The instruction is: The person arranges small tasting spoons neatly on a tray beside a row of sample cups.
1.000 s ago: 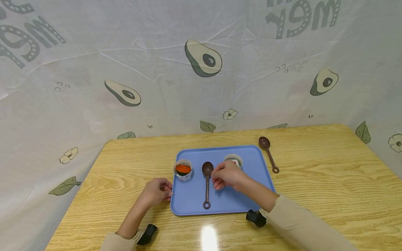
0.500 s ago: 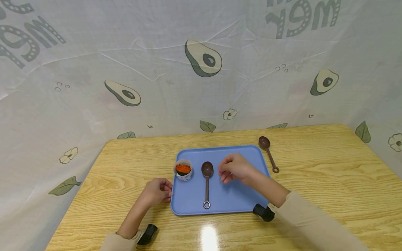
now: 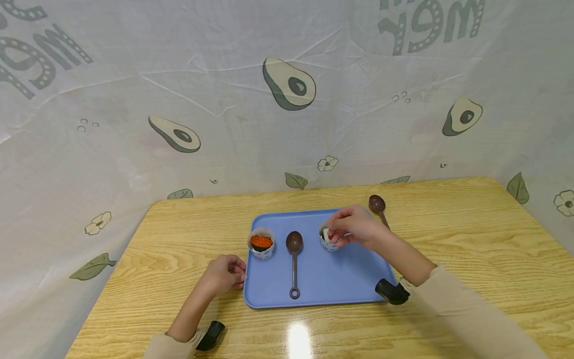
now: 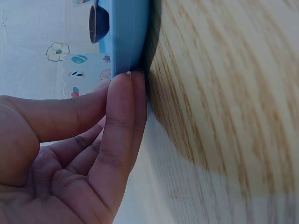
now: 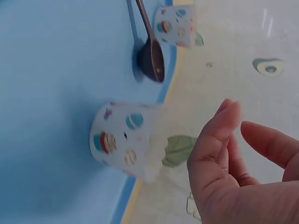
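My left hand (image 3: 222, 274) pinches the left edge of the blue tray (image 3: 269, 294) between thumb and fingers, seen close up in the left wrist view. My right hand (image 3: 356, 228) hovers over the right paper cup (image 3: 329, 245), thumb and fingers loosely bent with nothing between them. That cup, printed with small pictures (image 5: 124, 140), holds a white piece (image 3: 326, 234), partly hidden by the fingers. A brown spoon (image 3: 294, 243) lies mid-tray, its handle towards me. In the left paper cup (image 3: 263, 255) sits an orange roe sushi piece (image 3: 261, 242) with a dark wrap.
Beyond the tray's right back corner lies a second brown spoon (image 3: 377, 203) on the wooden table (image 3: 448, 239), its handle partly behind my right arm. A pale cloth printed with avocados (image 3: 233, 134) hangs along the table's back edge.
My right hand has moved away from the spoon's bowl, right and back, to over the right cup. The left hand stays at the tray's edge.
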`<move>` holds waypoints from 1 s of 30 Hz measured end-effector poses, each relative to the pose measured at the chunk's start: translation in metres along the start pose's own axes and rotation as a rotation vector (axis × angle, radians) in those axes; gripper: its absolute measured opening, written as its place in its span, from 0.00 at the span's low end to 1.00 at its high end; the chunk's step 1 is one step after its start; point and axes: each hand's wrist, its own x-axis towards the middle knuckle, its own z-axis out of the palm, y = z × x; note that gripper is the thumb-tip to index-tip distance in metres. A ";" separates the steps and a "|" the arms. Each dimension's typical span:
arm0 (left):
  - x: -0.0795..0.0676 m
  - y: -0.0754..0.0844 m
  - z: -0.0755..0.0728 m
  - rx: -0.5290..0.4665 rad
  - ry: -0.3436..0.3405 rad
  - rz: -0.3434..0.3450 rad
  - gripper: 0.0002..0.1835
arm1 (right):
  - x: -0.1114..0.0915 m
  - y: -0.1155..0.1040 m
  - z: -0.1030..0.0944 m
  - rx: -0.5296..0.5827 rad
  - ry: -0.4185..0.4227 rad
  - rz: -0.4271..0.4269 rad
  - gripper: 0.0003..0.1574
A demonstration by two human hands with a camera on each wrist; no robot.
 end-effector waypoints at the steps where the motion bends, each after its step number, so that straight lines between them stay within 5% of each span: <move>1: 0.000 0.000 0.000 0.000 0.000 0.000 0.05 | -0.001 -0.001 -0.003 -0.009 -0.003 -0.002 0.13; 30: -0.001 -0.002 0.000 -0.011 -0.011 0.014 0.04 | -0.007 0.005 -0.101 -0.058 0.107 0.011 0.09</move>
